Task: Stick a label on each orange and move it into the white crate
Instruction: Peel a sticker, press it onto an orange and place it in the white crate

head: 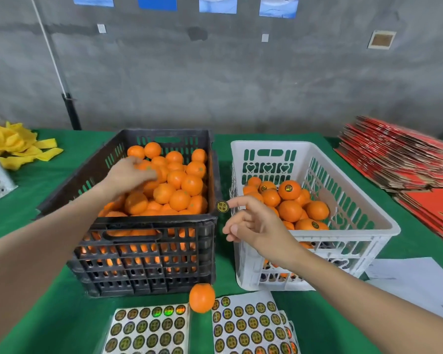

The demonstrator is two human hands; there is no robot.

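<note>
A black crate point(128, 267) on the left is piled with unlabelled oranges point(179, 198). My left hand point(128, 175) reaches into it, fingers curled over an orange point(161, 175) near the pile's top. The white crate point(384, 223) on the right holds several oranges point(289, 190), some with round dark labels. My right hand point(253, 223) hovers between the crates, fingers loosely spread, with one round label point(222, 206) stuck to the tip of its straight index finger. One loose orange point(202, 297) lies on the green table in front of the black crate.
Two label sheets point(149, 330) point(251, 325) lie at the near edge. White papers point(414, 284) sit at the right, red flattened cartons point(399, 154) at the far right, and yellow foam nets point(18, 146) at the far left. A concrete wall stands behind the table.
</note>
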